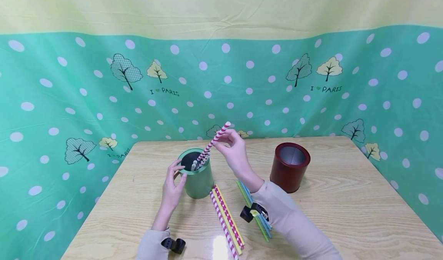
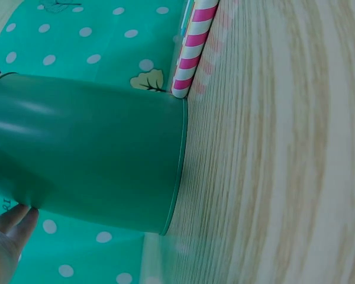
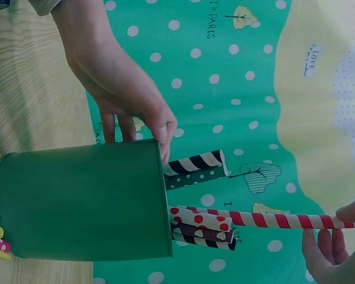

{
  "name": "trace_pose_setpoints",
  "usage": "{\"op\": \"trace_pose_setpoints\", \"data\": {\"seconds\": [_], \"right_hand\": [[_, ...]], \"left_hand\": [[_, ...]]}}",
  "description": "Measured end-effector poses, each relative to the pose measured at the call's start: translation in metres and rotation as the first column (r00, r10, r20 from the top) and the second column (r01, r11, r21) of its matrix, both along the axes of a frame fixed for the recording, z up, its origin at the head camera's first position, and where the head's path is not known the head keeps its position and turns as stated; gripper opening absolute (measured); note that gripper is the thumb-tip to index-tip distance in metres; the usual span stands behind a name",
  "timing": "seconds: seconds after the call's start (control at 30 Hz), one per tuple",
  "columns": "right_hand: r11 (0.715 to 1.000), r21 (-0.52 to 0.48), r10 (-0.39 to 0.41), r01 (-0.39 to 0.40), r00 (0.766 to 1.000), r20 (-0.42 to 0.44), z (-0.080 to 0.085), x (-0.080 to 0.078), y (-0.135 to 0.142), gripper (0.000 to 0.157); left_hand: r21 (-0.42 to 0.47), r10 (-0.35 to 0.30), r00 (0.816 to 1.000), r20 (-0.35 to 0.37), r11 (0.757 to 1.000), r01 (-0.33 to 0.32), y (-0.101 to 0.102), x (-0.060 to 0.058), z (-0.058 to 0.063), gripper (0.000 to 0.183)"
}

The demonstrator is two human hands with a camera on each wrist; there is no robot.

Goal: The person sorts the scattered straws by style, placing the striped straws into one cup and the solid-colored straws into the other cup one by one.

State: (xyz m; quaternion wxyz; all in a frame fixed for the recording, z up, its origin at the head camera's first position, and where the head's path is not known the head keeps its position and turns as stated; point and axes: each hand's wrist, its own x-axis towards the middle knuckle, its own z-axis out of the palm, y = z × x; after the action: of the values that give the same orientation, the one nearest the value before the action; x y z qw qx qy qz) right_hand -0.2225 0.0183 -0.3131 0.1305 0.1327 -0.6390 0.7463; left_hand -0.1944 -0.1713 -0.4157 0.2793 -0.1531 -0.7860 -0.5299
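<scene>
A green cylindrical can (image 1: 199, 185) stands upright on the table, several patterned paper straws (image 3: 195, 171) poking out of its mouth. At the can's left side, my left hand (image 1: 172, 187) holds the rim between thumb and fingers. My right hand (image 1: 236, 156) pinches a red-and-white striped paper straw (image 1: 215, 139) near its upper end. The straw slants down to the left, its lower end inside the can's mouth among the other straws. In the right wrist view dotted, heart-patterned and black-striped straws show at the rim.
More paper straws (image 1: 226, 221), pink-striped, yellow and red-dotted, lie on the table (image 1: 114, 214) right of the can's base. Green and blue straws (image 1: 261, 223) lie partly under my right forearm. A dark red can (image 1: 290, 171) stands to the right. A polka-dot curtain (image 1: 249, 79) hangs behind.
</scene>
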Motion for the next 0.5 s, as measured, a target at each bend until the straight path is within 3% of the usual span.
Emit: {"op": "trace_pose_setpoints", "data": {"seconds": [0.5], "right_hand": [[0.999, 0.042, 0.018, -0.019, 0.999, 0.032, -0.0093, -0.0093, -0.0015, 0.03]], "left_hand": [[0.001, 0.002, 1.0, 0.019, 1.0, -0.003, 0.0003, 0.0007, 0.0023, 0.023]]}}
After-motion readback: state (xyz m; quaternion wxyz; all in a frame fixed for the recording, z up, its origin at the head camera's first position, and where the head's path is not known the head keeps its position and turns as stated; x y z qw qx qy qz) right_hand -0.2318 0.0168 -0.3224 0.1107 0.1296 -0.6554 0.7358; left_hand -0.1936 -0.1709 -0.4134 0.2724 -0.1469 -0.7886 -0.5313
